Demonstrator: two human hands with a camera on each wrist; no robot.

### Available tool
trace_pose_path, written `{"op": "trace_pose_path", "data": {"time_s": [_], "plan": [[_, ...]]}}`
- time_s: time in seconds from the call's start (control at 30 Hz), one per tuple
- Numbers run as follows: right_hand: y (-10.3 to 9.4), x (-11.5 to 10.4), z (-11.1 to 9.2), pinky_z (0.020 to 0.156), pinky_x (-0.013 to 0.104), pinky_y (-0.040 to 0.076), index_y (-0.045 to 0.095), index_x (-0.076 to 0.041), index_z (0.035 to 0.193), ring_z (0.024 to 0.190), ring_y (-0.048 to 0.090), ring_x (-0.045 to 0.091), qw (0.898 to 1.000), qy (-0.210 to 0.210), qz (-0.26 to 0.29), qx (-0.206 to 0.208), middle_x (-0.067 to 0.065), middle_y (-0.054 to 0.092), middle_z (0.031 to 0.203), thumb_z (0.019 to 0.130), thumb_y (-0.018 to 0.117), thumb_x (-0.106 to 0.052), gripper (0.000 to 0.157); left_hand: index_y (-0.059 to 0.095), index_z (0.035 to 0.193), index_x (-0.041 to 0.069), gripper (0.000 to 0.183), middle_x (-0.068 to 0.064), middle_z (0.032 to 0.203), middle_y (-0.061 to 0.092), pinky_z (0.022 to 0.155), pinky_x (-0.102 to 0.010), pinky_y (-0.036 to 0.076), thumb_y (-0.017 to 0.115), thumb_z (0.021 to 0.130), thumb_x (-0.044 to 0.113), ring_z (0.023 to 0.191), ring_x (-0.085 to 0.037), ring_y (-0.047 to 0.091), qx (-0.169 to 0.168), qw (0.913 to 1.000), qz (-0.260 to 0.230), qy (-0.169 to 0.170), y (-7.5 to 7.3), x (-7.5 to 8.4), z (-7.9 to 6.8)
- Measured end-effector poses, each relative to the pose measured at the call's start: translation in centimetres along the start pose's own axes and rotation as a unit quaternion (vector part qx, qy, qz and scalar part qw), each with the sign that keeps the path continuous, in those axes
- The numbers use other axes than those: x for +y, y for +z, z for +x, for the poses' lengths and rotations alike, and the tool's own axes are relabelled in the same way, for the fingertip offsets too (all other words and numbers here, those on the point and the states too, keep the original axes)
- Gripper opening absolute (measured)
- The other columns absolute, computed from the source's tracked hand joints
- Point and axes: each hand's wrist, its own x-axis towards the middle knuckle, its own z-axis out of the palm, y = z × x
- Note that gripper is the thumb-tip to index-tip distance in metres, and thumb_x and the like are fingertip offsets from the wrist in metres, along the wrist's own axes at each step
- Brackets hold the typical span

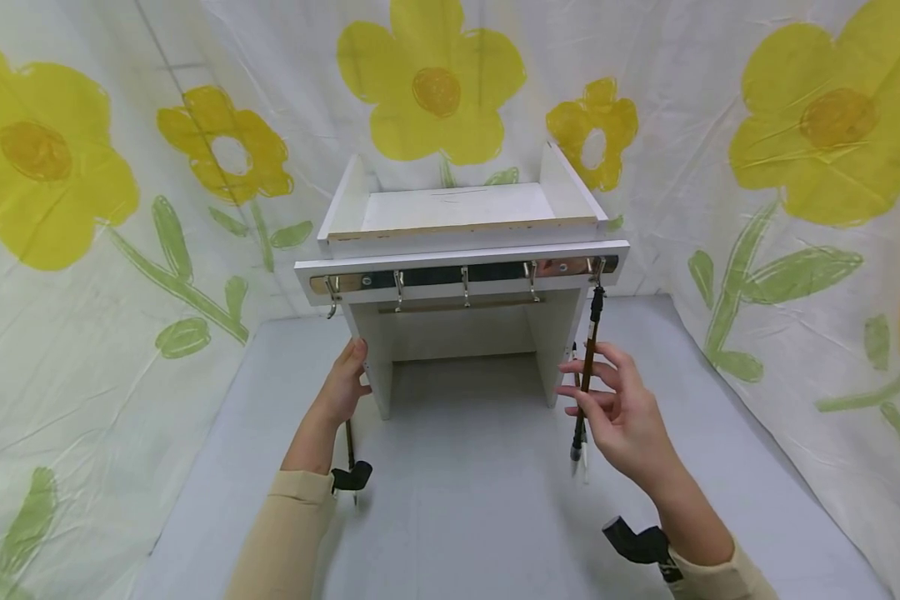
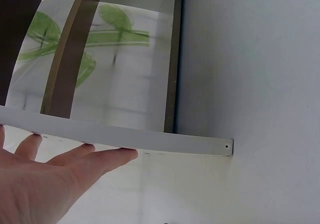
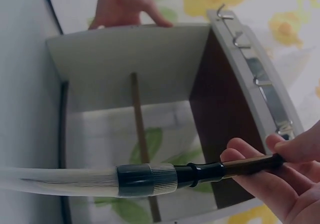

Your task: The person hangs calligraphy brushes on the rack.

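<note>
Brush (image 3: 146, 180), 1 pc.: dk. handle, pale bristles; right side, near-vert., upper end at rightmost hook (image 1: 598, 268) of wht. rack (image 1: 457, 206). R. hand (image 1: 621, 417): thumb & fingers pinching brush. L. hand (image 1: 342, 388): fingers extended, sl. apart, agst. rack's left panel (image 1: 372, 358).

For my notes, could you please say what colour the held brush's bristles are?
The bristles are whitish, showing best in the right wrist view.
</note>
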Motion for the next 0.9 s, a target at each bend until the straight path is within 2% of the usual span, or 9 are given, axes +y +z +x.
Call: {"op": "trace_pose_path", "data": {"time_s": [0.27, 0.4, 0.53, 0.63, 0.77, 0.9], "plan": [[0.7, 0.2, -0.2, 0.071, 0.032, 0.061, 0.032, -0.013, 0.151, 0.099, 0.073, 0.005, 1.000, 0.004, 0.001, -0.018, 0.015, 0.065, 0.128, 0.090, 0.062, 0.019, 0.075, 0.002, 0.164, 0.025, 0.089, -0.013, 0.168, 0.009, 0.111, -0.078, 0.018, 0.039, 0.098, 0.071, 0.155, -0.041, 0.010, -0.003, 1.0000, 0.003, 0.000, -0.1, -0.1, 0.1], [1.1, 0.4, -0.3, 0.062, 0.028, 0.060, 0.032, -0.015, 0.152, 0.098, 0.073, 0.006, 1.000, 0.004, -0.005, -0.025, 0.016, 0.065, 0.128, 0.090, 0.062, 0.018, 0.076, 0.003, 0.164, 0.025, 0.088, -0.013, 0.168, 0.010, 0.110, -0.078, 0.018, 0.039, 0.098, 0.070, 0.155, -0.040, 0.010, -0.002, 1.0000, 0.003, 0.001, -0.1, -0.1, 0.1], [1.5, 0.6, -0.3, 0.049, 0.024, 0.052, 0.032, -0.015, 0.152, 0.098, 0.074, 0.007, 1.000, 0.008, -0.008, -0.029, 0.013, 0.066, 0.127, 0.091, 0.062, 0.016, 0.074, 0.001, 0.164, 0.025, 0.089, -0.013, 0.168, 0.009, 0.111, -0.078, 0.018, 0.039, 0.098, 0.071, 0.155, -0.041, 0.010, 0.000, 1.0000, 0.004, -0.002, -0.1, 0.0, 0.1], [1.8, 0.6, -0.4, 0.053, 0.024, 0.055, 0.032, -0.014, 0.152, 0.096, 0.074, 0.010, 0.999, 0.010, -0.006, -0.032, 0.015, 0.067, 0.127, 0.092, 0.062, 0.016, 0.073, 0.001, 0.164, 0.024, 0.089, -0.013, 0.168, 0.008, 0.111, -0.078, 0.017, 0.039, 0.098, 0.071, 0.155, -0.041, 0.009, 0.002, 1.0000, 0.004, -0.004, -0.1, 0.0, 0.1], [2.2, 0.9, -0.4, 0.068, 0.030, 0.061, 0.031, -0.013, 0.152, 0.097, 0.075, 0.016, 0.999, 0.006, -0.011, -0.045, 0.017, 0.066, 0.127, 0.092, 0.061, 0.016, 0.073, 0.001, 0.164, 0.025, 0.087, -0.013, 0.168, 0.008, 0.111, -0.078, 0.017, 0.038, 0.099, 0.069, 0.155, -0.041, 0.009, 0.001, 1.0000, 0.006, -0.005, -0.1, 0.0, 0.1], [2.5, 1.0, -0.3, 0.070, 0.029, 0.061, 0.032, -0.013, 0.151, 0.097, 0.076, 0.022, 0.998, 0.005, -0.015, -0.058, 0.016, 0.066, 0.127, 0.091, 0.060, 0.018, 0.073, 0.003, 0.164, 0.025, 0.087, -0.013, 0.168, 0.009, 0.111, -0.078, 0.018, 0.037, 0.099, 0.070, 0.155, -0.041, 0.009, 0.003, 0.9999, 0.008, -0.006, 0.0, 0.0, 0.1]]}}
